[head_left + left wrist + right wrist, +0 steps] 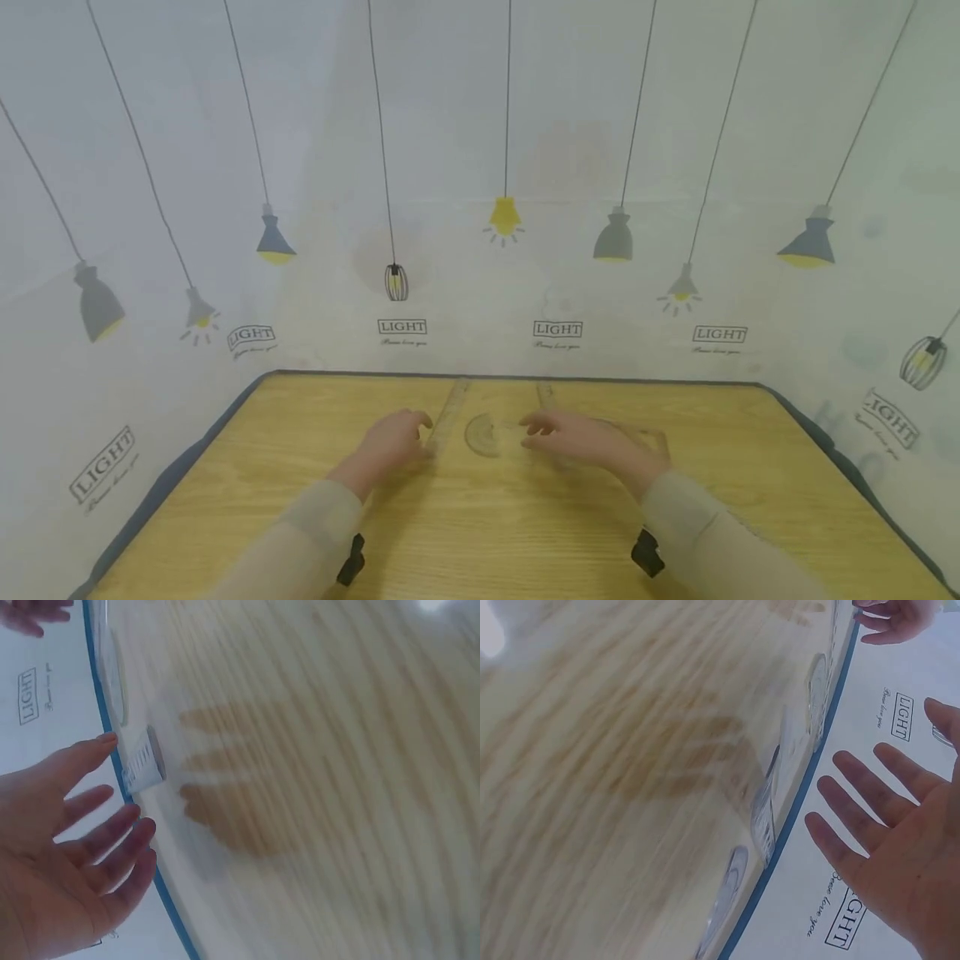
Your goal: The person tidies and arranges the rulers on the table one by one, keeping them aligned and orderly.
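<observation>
My left hand (392, 442) hovers over the table with relaxed, slightly bent fingers and holds nothing. Beside its fingertips lies a clear ruler (451, 407), slanting toward the back edge; its end shows in the left wrist view. Between the hands is a clear protractor (480, 437). My right hand (581, 437), also bare, has its fingers spread loosely in the right wrist view. Under and behind it lies a clear strip with markings (546, 395), partly hidden by the hand. To its right shows the corner of a clear set square (662, 442), mostly covered by the forearm.
The wood-grain table (480, 533) has a dark edge along its back and sides. A pale wall covering (465, 125) printed with hanging lamps stands right behind it. Black wrist camera mounts (351, 560) sit under both sleeves. Another clear piece (724, 896) lies at lower middle in the right wrist view.
</observation>
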The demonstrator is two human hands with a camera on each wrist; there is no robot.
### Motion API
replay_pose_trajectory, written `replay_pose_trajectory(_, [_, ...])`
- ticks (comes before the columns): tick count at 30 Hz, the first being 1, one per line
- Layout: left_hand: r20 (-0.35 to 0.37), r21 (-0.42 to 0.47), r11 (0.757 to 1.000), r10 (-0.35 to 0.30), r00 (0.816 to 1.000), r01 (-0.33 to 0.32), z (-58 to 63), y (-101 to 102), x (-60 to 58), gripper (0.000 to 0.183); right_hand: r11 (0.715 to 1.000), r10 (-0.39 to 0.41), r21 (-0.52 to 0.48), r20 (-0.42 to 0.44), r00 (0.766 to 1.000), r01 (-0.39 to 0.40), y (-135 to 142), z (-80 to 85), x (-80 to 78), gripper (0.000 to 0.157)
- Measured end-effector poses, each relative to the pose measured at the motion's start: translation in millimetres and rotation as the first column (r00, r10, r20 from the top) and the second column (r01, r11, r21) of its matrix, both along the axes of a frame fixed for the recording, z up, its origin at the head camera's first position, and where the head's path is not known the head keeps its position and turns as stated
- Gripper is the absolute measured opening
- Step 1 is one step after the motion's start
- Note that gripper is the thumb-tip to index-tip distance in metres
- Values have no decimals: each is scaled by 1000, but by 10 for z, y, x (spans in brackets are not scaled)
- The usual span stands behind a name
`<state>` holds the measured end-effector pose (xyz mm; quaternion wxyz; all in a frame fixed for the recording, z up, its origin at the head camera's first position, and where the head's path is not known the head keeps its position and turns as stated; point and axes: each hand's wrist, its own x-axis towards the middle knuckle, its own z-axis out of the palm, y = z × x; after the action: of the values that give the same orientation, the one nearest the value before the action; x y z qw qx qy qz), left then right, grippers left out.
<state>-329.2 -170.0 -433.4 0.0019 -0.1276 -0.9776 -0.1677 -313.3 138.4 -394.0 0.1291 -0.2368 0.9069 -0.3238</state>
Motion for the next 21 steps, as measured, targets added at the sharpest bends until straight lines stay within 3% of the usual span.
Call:
replay_pose_trajectory(5, [55,48,996,77,996,-80,-47,77,-21,46,999,48,-14,-21,999,-49,-170,20,-114,47])
replay_pose_trajectory(10, [62,33,989,143,988,-145,-67,115,-16,44,1000,18,4,-16,1000,-18,-316,-9,-253,48])
replay_pose_trajectory(15, [70,29,983,178,982,-180,-88,140,-30,35,1000,-19,9,17,1000,19,-425,-81,-397,49])
replay_pose_trajectory(21, [77,61,979,189,979,-194,-107,168,-34,37,999,-32,-42,43,999,34,-521,-179,-588,48])
